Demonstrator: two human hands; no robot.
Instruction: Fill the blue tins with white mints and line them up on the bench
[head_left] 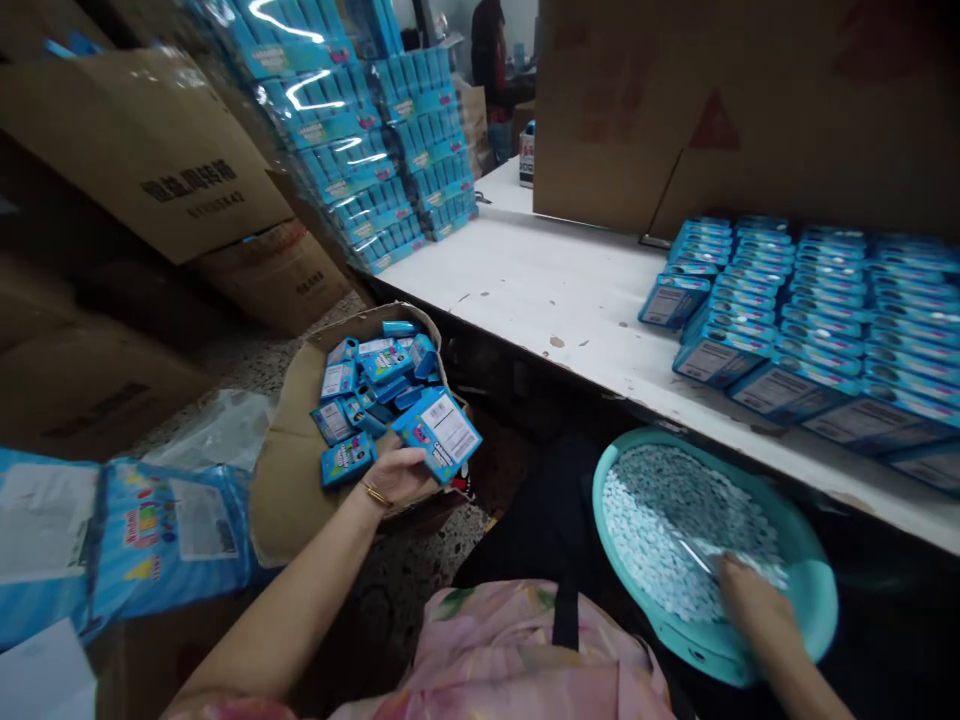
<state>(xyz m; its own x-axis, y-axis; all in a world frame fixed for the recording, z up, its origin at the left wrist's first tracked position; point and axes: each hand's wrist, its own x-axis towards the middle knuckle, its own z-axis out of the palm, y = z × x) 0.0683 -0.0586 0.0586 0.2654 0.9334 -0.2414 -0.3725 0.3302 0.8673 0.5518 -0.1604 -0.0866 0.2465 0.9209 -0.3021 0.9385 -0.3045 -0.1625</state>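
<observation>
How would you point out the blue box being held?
Find the long white table. Below its edge sits a torn brown cardboard box full of small blue boxes. Over it, the person's left hand grips one blue box with a white label, the only one held.

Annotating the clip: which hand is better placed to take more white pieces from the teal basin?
Right, probably. The right hand is already in the teal basin, touching the white pieces. The left hand holds a blue carton above the cardboard box, farther away and occupied.
</observation>
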